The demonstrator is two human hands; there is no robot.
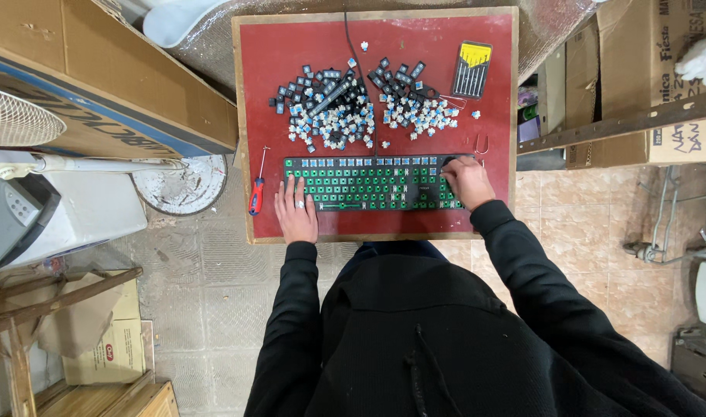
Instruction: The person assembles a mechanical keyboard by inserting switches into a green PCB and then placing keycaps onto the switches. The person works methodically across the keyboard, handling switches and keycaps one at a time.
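Stripped keyboard (372, 183), green plate exposed, sits along the near edge of the red wood-framed surface (499, 93). Left hand (296, 212) lies flat and open on its left end, holding nothing. Right hand (467, 179) curled over the right end near a dark knob; grip on it can't be confirmed. Loose keycaps and switches (360, 108) piled behind. Red-handled screwdriver (256, 191) by left edge, precision driver set (472, 68) back right. Bare strips only at the margins

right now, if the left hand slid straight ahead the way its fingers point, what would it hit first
The left hand already rests on the stripped keyboard; going straight on, it would likely cross it and meet the pile of loose switches and keycaps.
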